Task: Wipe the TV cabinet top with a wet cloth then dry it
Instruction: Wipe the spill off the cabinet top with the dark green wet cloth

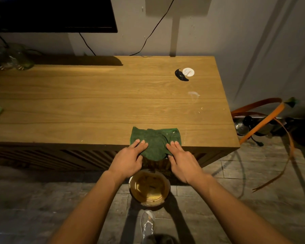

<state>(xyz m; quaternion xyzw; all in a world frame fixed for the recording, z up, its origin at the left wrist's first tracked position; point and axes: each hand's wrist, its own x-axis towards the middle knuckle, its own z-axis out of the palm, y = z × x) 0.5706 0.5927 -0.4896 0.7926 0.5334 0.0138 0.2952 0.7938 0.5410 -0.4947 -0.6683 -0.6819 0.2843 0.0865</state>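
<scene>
A dark green cloth (156, 140) lies on the front edge of the wooden TV cabinet top (99, 95), partly hanging over the edge. My left hand (128, 160) rests on the cloth's left side, fingers straight on top and thumb at its lower edge. My right hand (182, 161) presses the cloth's right side in the same way. A whitish smear (193, 95) marks the top towards the right end.
A round bowl of water (150, 188) stands on the floor below my hands, by my shoe (148, 224). A white disc (188, 72) and a small black object (180, 75) lie at the back right. The TV (53, 14) hangs at the back left. Orange strap and clutter (264, 124) sit right of the cabinet.
</scene>
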